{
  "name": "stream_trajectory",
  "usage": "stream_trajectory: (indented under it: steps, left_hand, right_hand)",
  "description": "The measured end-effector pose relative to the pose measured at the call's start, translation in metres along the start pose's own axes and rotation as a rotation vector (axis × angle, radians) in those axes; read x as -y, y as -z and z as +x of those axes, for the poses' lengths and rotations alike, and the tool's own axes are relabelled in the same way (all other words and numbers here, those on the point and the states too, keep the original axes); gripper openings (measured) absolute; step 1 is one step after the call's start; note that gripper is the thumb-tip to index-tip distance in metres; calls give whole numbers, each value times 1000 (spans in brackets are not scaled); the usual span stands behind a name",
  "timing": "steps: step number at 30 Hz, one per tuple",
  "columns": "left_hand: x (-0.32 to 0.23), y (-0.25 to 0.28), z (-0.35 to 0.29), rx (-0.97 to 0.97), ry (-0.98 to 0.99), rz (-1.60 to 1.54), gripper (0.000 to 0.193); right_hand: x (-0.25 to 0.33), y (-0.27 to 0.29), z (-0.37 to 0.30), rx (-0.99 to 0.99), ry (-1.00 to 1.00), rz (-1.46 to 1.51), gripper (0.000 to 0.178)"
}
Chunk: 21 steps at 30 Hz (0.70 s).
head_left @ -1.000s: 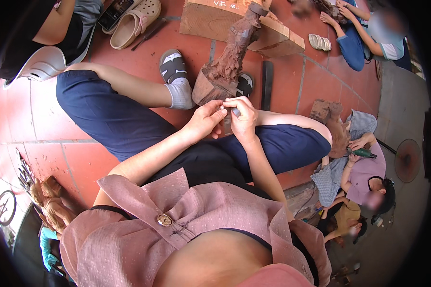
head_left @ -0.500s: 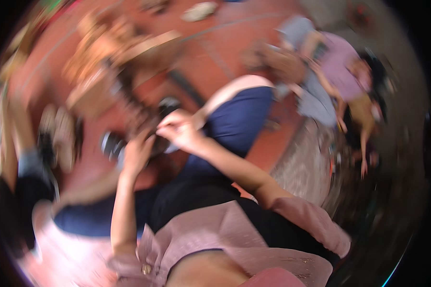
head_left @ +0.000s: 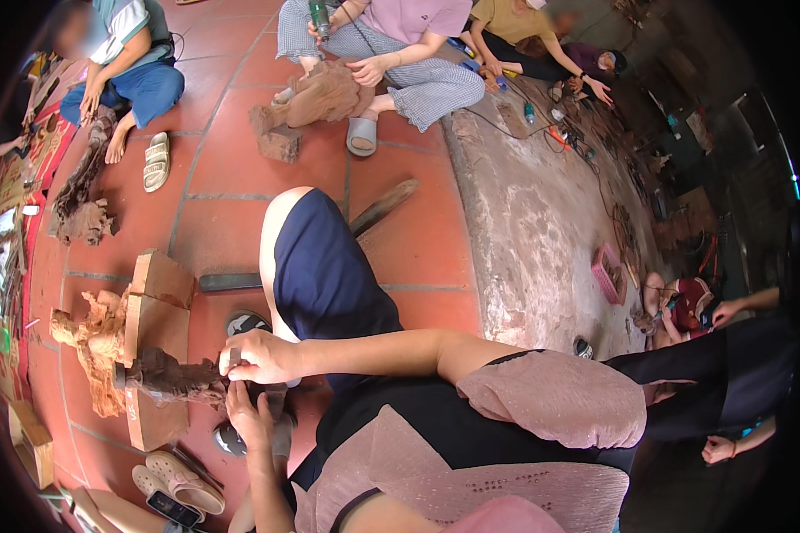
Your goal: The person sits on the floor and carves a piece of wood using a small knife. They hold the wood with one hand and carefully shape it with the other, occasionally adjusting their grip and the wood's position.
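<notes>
A dark brown wood carving (head_left: 173, 377) lies in front of me, its far end against a wooden block. Its near end is between my hands, partly hidden by them. My right hand (head_left: 271, 357) is closed in a pinch on a small flat brown piece (head_left: 234, 358), just above the carving; what the piece is I cannot make out. Just below it, my left hand (head_left: 251, 417) has its fingers bent over the carving's near end and holds it. Beyond the dark carving stands a paler, orange-toned wood carving (head_left: 98, 333) beside the wooden block (head_left: 162, 306).
Past my knee lie a dark flat bar (head_left: 231, 282) and a wooden stick (head_left: 384, 206). Sandals (head_left: 182, 480) with a phone on them are at lower left. Ahead, a seated person holds a green power tool (head_left: 320, 18) over another carving (head_left: 324, 93). A raised slab (head_left: 542, 231) borders the tiles.
My view has swung to the right, and the blur is gone. Both hands stay close together at the dark carving's near end, the right one still pinched.
</notes>
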State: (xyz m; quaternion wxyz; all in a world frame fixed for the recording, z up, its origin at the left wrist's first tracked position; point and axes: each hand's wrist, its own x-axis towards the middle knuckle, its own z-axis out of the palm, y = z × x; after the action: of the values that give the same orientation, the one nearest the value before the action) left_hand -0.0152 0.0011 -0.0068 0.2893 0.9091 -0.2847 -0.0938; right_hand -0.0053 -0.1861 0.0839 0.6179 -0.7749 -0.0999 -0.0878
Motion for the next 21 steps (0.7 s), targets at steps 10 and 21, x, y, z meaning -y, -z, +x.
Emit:
stream_trajectory:
  steps: [10, 21]
  left_hand:
    - [3, 10, -5, 87, -3, -104, 60]
    - [-5, 23, -28, 120, 18, -85, 64]
  right_hand:
    - [-9, -16, -1, 92, 37, 56, 9]
    - [-34, -11, 21, 134, 14, -235, 12]
